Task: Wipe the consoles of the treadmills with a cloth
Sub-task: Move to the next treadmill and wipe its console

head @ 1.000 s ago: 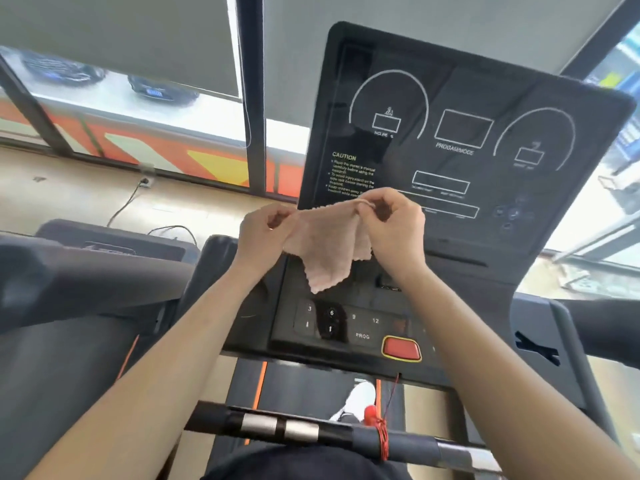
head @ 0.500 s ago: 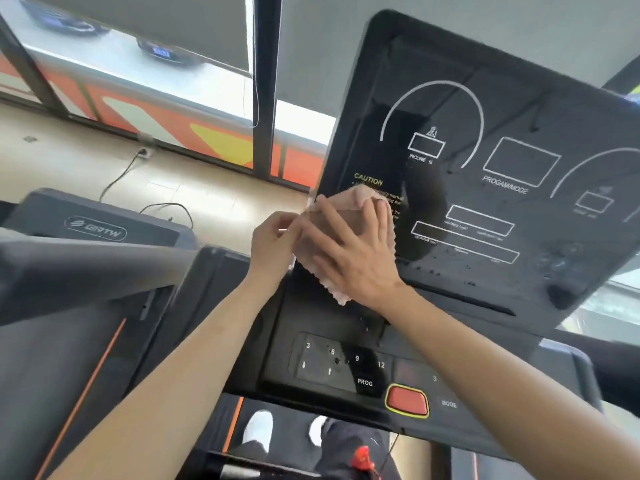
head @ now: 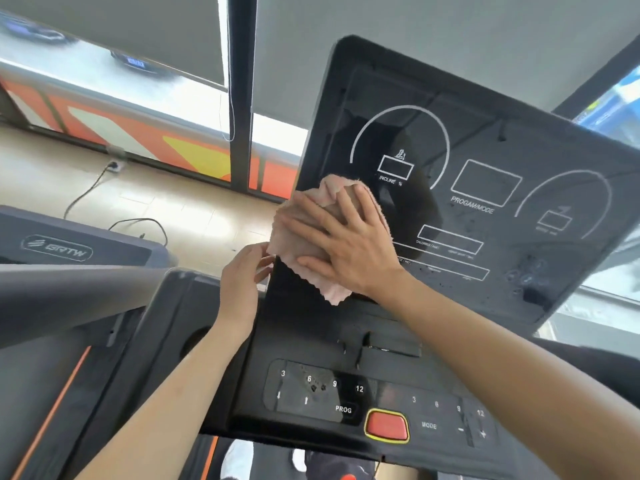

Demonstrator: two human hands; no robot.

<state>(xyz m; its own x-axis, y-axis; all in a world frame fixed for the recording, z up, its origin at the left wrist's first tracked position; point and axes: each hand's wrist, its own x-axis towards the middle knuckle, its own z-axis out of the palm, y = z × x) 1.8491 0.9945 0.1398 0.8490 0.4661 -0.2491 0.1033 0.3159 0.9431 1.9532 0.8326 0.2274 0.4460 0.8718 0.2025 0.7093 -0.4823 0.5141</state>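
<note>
My right hand (head: 346,247) lies flat with its fingers spread, pressing the pink cloth (head: 325,285) against the black treadmill console (head: 485,150). The cloth sits at about 8 o'clock on the display panel, just below the INCLINE marking. My left hand (head: 242,282) reaches in from 8 o'clock of the cloth, its fingertips at the cloth's edge; I cannot tell whether they pinch it. At 6 o'clock, under the panel, is the red button (head: 387,425).
</note>
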